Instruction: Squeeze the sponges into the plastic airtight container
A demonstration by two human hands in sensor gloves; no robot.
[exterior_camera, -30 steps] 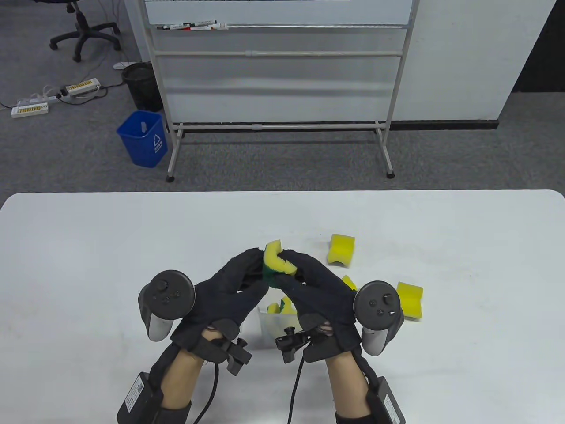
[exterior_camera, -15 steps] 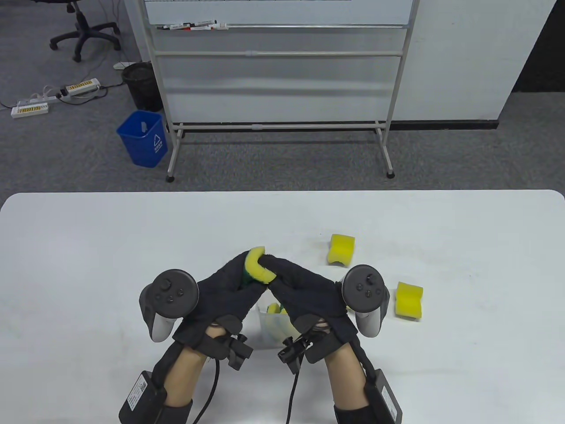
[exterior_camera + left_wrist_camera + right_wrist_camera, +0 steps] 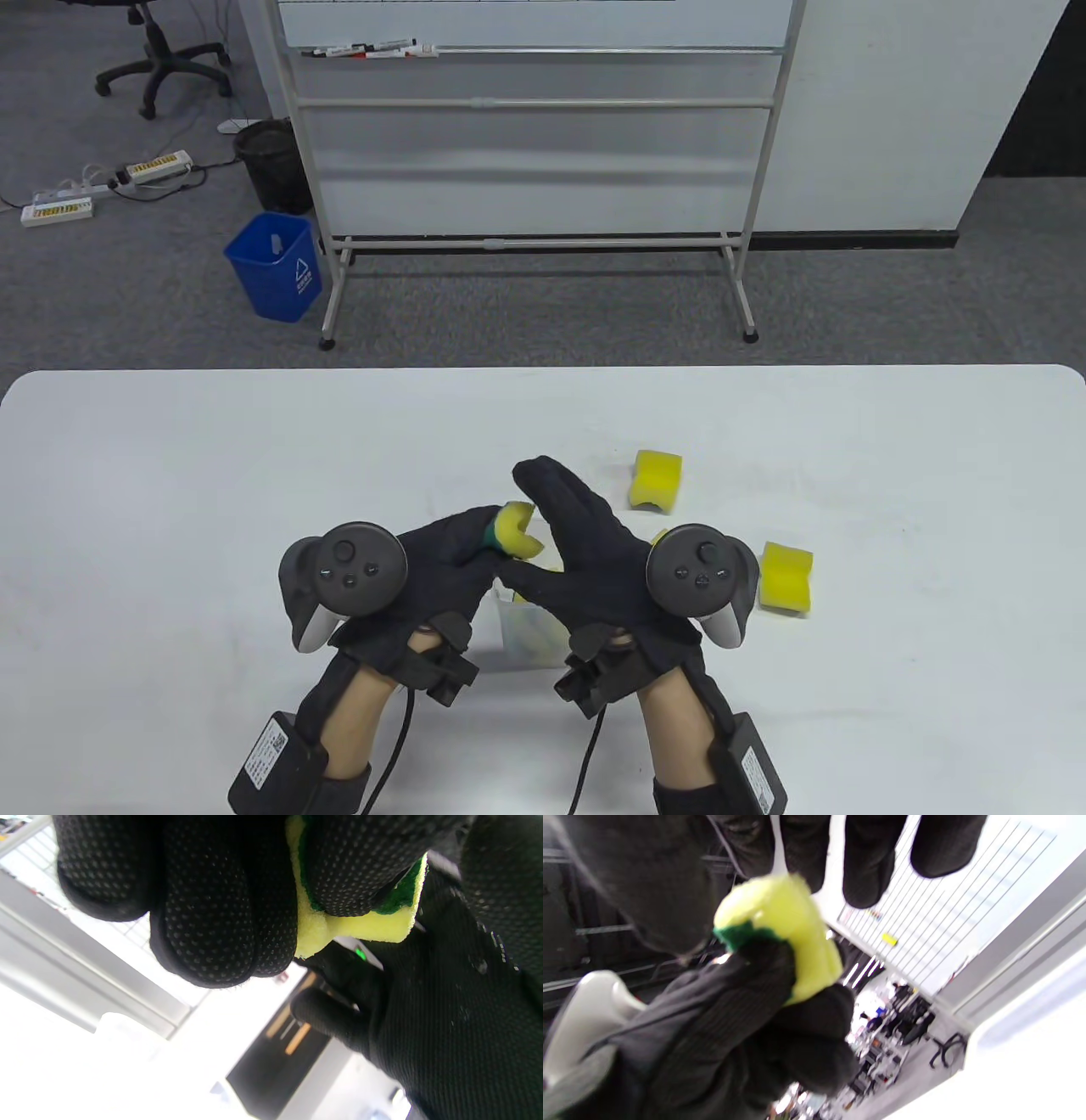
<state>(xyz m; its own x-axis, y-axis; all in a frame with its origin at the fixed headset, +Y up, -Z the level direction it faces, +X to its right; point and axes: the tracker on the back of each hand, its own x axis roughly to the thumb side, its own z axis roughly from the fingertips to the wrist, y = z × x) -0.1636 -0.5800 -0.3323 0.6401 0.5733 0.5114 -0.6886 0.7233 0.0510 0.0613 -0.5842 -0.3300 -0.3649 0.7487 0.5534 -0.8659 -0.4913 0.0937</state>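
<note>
Half a second on, the right hand (image 3: 585, 552) has let go of the folded sponge (image 3: 516, 531) and its fingers now stretch flat and open, pointing away from the person, holding nothing. Both hands sat a little higher over the table (image 3: 170, 475) a moment ago, pressing the sponge between them; now the left hand (image 3: 424, 569) alone grips it, fingers and thumb closed hard around the foam. The left wrist view shows the yellow body (image 3: 339, 929) pinched into a crease, the green scouring face (image 3: 401, 893) tucked under the gloved fingertips (image 3: 220, 912).

The squeeze looks deliberate: bent double, the sponge is narrow enough to go through the mouth of the clear plastic container (image 3: 526, 628), which stands on the table directly below and between the two hands, with yellow foam already showing inside. The held sponge sits at the left hand's fingertips, just above the container's far edge and beside the right hand's palm, which appears positioned to guide or tamp it down.

Two loose sponges wait on the table to the right, one (image 3: 656, 480) beyond the right hand, another (image 3: 786, 577) just past the tracker (image 3: 700, 569) on its back.
</note>
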